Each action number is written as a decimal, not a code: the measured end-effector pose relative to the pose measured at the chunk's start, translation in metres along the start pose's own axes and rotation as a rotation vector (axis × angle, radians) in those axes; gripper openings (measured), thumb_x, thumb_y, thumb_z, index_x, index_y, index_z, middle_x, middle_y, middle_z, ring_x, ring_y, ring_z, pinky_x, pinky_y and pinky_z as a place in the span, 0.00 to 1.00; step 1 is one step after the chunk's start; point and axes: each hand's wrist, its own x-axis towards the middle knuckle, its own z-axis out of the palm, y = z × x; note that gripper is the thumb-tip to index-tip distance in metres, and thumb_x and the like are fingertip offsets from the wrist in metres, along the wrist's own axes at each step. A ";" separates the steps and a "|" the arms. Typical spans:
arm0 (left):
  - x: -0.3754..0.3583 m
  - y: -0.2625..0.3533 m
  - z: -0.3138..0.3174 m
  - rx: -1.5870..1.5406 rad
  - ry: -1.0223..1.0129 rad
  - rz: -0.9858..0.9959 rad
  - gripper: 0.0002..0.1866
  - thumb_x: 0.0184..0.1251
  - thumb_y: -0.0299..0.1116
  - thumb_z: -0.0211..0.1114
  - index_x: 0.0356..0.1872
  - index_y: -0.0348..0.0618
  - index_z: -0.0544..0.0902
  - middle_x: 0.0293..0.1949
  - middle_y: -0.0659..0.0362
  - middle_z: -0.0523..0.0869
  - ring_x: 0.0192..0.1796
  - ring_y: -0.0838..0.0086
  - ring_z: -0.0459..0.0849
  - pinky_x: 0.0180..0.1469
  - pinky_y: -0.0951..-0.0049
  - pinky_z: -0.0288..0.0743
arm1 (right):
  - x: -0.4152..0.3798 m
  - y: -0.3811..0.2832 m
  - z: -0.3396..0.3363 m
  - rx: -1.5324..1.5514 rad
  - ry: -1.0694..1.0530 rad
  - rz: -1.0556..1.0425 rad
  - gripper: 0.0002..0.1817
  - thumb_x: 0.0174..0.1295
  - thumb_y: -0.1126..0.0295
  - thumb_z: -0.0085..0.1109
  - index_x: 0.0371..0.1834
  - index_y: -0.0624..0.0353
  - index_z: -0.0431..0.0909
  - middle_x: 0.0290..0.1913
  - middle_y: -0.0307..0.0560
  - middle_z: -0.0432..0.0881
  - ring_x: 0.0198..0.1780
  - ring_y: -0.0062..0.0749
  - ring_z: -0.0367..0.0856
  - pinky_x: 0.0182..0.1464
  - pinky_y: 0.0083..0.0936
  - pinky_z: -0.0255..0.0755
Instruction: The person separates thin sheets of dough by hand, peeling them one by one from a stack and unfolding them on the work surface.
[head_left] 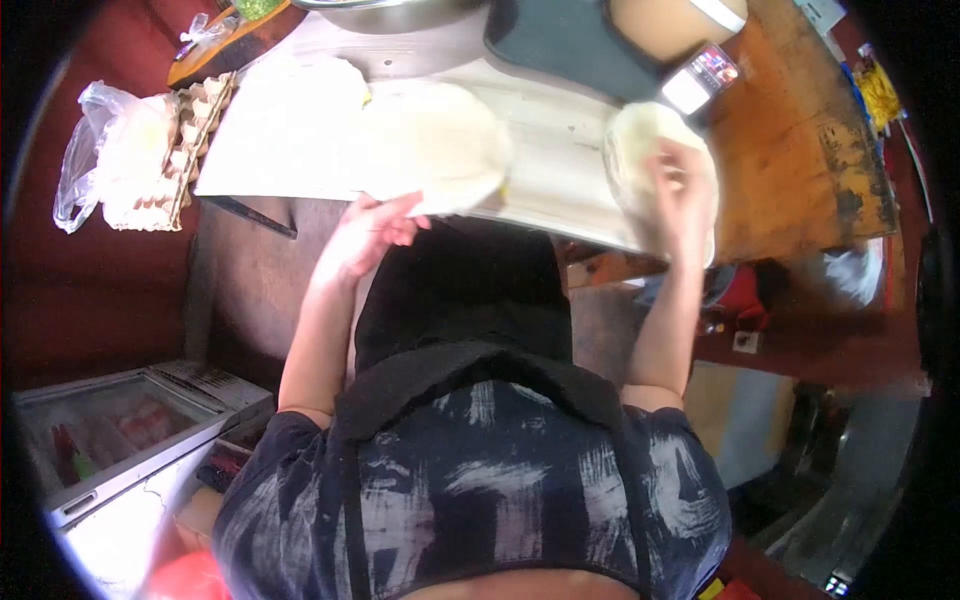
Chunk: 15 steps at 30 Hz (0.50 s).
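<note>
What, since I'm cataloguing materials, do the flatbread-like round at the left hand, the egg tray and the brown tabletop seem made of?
Flatbread-like round: probably dough; cream, matte-looking, softly uneven edge.
Egg tray: likely moulded pulp; dull grey-brown, bumpy cups.
Brown tabletop: apparently wood; worn finish, dark patches.

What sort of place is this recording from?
Probably a small food stall or commercial kitchen: pale flat rounds, like flatbread or dough, lie on the worktop, egg cartons sit at its left, and what looks like a glass-topped chest freezer stands lower left.
</note>
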 end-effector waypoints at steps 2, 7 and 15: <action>0.002 -0.008 0.027 0.019 -0.152 -0.090 0.14 0.65 0.36 0.66 0.44 0.36 0.81 0.31 0.55 0.86 0.24 0.82 0.79 0.27 0.84 0.73 | -0.019 -0.011 0.019 0.040 -0.240 -0.259 0.16 0.59 0.67 0.65 0.49 0.58 0.80 0.44 0.49 0.81 0.45 0.38 0.82 0.47 0.31 0.76; 0.009 -0.014 0.054 0.064 -0.353 -0.114 0.15 0.65 0.37 0.65 0.44 0.35 0.82 0.34 0.57 0.87 0.28 0.81 0.80 0.30 0.83 0.72 | -0.048 -0.026 0.054 0.030 -0.496 -0.723 0.17 0.51 0.69 0.68 0.45 0.56 0.79 0.43 0.46 0.80 0.49 0.43 0.77 0.54 0.37 0.70; 0.010 -0.009 0.049 0.150 -0.528 -0.001 0.15 0.61 0.36 0.63 0.45 0.38 0.84 0.40 0.59 0.87 0.33 0.80 0.80 0.35 0.81 0.70 | -0.058 -0.011 0.074 0.004 -0.406 -0.733 0.11 0.51 0.68 0.68 0.37 0.52 0.79 0.40 0.40 0.80 0.46 0.36 0.78 0.51 0.33 0.67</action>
